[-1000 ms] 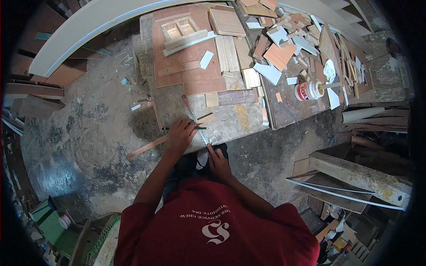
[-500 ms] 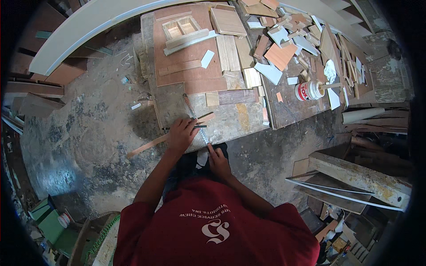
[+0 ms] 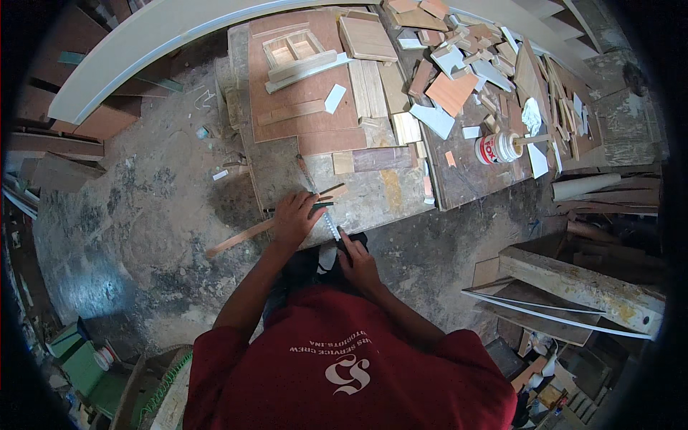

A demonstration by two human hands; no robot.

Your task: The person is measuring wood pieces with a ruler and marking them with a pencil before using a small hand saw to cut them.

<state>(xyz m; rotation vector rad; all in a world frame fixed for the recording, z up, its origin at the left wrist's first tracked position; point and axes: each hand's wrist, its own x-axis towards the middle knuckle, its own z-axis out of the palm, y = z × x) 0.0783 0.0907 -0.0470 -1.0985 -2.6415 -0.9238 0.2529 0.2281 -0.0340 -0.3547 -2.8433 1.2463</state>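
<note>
My left hand (image 3: 297,215) presses down on a long thin wooden strip (image 3: 236,238) that lies across the near edge of the workbench (image 3: 373,197) and sticks out to the left over the floor. My right hand (image 3: 356,259) grips the dark handle of a narrow hand saw (image 3: 326,215). Its blade runs from the bench edge away over the bench top, crossing the strip just right of my left hand. My red shirt fills the lower middle of the view.
The bench carries a brown plywood sheet (image 3: 308,93) with a small wooden frame (image 3: 294,50), several offcuts and boards, and a white glue jar (image 3: 498,148). Planks (image 3: 573,283) lie on the floor at right, green containers (image 3: 82,358) at lower left, and a curved white board (image 3: 143,43) behind.
Hardly anything differs. Both hands stay at the bench edge on the strip and the saw, with only a slight shift of the view.
</note>
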